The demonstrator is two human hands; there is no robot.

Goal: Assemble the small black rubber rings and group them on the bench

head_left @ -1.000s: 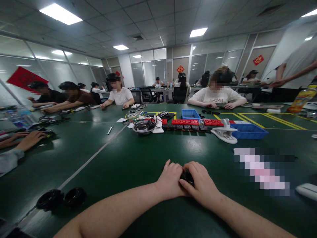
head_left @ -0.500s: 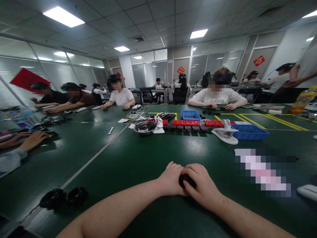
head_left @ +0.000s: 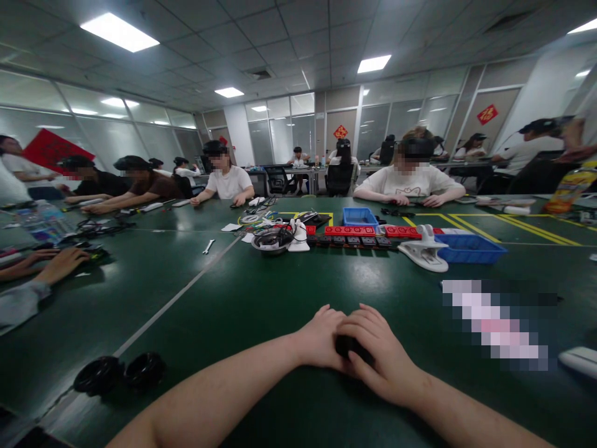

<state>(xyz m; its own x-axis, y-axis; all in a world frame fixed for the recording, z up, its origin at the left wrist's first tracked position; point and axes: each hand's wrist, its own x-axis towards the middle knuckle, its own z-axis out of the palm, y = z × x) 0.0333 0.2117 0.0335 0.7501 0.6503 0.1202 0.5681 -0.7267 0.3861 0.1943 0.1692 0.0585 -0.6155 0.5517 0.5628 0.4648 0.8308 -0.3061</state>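
Note:
Over the near middle of the green table [head_left: 261, 298], both my hands are closed around one small black rounded object [head_left: 353, 350]. My left hand [head_left: 321, 336] grips it from the left, with its fingers mostly hidden behind it and behind the other hand. Curled over the top from the right is my right hand [head_left: 380, 351], its thumb along the near side. Only part of the object's dark surface shows between the hands, so its exact kind is unclear.
Two black ring-shaped things [head_left: 144, 370] lie at lower left. Further off are a wrench [head_left: 208, 247], a metal bowl with cables [head_left: 269, 242], red power strips [head_left: 349, 231], a white clip stand [head_left: 425, 252] and a blue bin [head_left: 473, 249]. A co-worker's hand [head_left: 63, 266] is at left.
My right hand has shifted slightly and its fingers have lifted and spread a little over the black object. The object has turned somewhat between my hands.

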